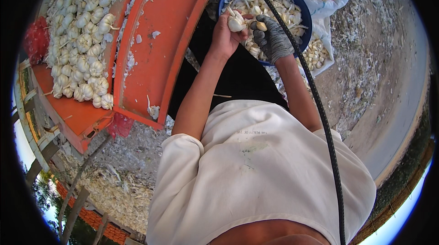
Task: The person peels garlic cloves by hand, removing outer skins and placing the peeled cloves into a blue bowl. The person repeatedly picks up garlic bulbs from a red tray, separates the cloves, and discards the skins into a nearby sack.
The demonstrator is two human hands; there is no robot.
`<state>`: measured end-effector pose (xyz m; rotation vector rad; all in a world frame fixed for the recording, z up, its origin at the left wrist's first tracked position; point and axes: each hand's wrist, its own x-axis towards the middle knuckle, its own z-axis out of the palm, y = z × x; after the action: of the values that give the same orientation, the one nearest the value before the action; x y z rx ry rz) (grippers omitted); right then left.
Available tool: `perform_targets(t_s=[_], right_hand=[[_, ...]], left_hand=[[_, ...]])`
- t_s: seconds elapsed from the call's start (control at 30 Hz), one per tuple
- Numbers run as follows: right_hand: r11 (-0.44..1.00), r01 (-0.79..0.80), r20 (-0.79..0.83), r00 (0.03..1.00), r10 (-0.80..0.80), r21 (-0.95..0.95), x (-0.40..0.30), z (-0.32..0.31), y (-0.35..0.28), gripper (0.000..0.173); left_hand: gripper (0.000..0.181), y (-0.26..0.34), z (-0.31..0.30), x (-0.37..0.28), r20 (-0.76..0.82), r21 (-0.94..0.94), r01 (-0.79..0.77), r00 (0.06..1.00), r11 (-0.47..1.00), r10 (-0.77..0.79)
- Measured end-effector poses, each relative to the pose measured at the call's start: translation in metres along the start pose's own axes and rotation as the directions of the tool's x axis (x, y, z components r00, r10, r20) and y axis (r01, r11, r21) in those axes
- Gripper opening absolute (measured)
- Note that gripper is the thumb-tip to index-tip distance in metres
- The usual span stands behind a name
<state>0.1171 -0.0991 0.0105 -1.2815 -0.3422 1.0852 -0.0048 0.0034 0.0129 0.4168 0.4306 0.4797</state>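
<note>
My bare left hand (224,35) grips a white garlic bulb (236,22) with a short stem sticking up. Close beside it, my right hand (276,39) wears a grey knit glove and pinches a small yellowish piece, seemingly a garlic clove (261,26), between thumb and fingers. Both hands are over a blue plastic tub (306,8) full of garlic cloves and papery skins (274,3). The bulb and the clove are apart from each other. My gloved hand hides part of the tub's contents.
At left, whole garlic bulbs (84,42) are heaped beside an orange metal trough (161,28) with scattered skins. White woven sacks (317,6) of cloves stand beyond the tub. A black braided cable (301,56) crosses the view. Red mesh bags (36,41) lie at far left.
</note>
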Motion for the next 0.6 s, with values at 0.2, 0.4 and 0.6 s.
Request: perform_targets(t_s=[0.2, 0.4, 0.6], right_hand=[[0.973, -0.205, -0.14, 0.965, 0.22, 0.109, 0.002, -0.013, -0.015, 0.02], [0.949, -0.211, -0.184, 0.968, 0.169, -0.236, -0.003, -0.007, -0.024, 0.024], [0.982, -0.187, -0.1, 0.978, 0.184, -0.014, -0.006, -0.01, -0.02, 0.026]], left_hand=[[0.016, -0.009, 0.007, 0.0, -0.06, 0.388, 0.03, 0.998, 0.921, -0.007], [0.026, -0.029, 0.022, -0.008, 0.23, 0.931, -0.303, 0.92, 0.202, 0.318], [0.026, -0.032, 0.012, -0.003, 0.107, 0.872, -0.237, 0.946, 0.428, 0.307]])
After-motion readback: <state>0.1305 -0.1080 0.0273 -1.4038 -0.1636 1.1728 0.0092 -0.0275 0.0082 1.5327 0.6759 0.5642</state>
